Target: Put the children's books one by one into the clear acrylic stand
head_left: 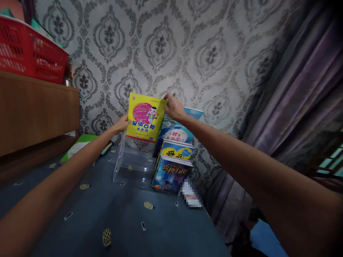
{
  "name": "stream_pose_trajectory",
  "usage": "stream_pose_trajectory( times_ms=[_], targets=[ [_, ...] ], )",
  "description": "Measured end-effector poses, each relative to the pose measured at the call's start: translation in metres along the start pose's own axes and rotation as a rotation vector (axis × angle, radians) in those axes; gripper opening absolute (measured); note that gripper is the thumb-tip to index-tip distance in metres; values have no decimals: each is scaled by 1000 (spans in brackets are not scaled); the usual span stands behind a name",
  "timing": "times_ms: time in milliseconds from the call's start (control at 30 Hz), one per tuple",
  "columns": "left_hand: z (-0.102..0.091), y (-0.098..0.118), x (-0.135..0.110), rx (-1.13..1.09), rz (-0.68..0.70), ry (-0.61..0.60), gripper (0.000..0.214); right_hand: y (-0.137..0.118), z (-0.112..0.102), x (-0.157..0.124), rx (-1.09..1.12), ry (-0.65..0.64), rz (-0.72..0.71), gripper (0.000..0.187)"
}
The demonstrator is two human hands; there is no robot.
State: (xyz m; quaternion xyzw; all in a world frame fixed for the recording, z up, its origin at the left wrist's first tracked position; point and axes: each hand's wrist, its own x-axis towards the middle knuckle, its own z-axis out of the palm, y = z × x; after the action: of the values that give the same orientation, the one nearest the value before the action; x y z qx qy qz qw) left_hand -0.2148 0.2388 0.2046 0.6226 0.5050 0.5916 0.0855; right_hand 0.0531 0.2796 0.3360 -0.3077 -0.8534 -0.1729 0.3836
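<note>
I hold a yellow book (144, 117) with a pink circle and a cartoon child on its cover, upright above a clear acrylic stand (131, 164). My left hand (123, 124) grips its lower left edge. My right hand (173, 106) pinches its top right corner. Several other books (174, 157) stand leaning in the right part of the stand, blue and yellow covers facing me. The left part of the stand shows no books.
The stand sits on a dark blue patterned cloth (107, 214) against a grey patterned wall. A green book (80, 144) lies flat at the left. A wooden cabinet (34, 110) with a red basket (29, 53) stands left. Purple curtains (300, 92) hang right.
</note>
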Motion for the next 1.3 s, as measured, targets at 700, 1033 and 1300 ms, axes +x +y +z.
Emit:
stream_pose_trajectory(
  times_ms=[700, 1033, 1300],
  targets=[
    [-81, -71, -159, 783, -366, -52, 48, -126, 45, -309, 668, -239, -494, 35],
    [-114, -133, -218, 1101, -572, -223, 93, -151, 109, -388, 855, -346, -102, 27],
    [-136, -132, -238, 1233, -485, -397, 89, -150, 104, -385, 876, -381, -109, 28]
  ],
)
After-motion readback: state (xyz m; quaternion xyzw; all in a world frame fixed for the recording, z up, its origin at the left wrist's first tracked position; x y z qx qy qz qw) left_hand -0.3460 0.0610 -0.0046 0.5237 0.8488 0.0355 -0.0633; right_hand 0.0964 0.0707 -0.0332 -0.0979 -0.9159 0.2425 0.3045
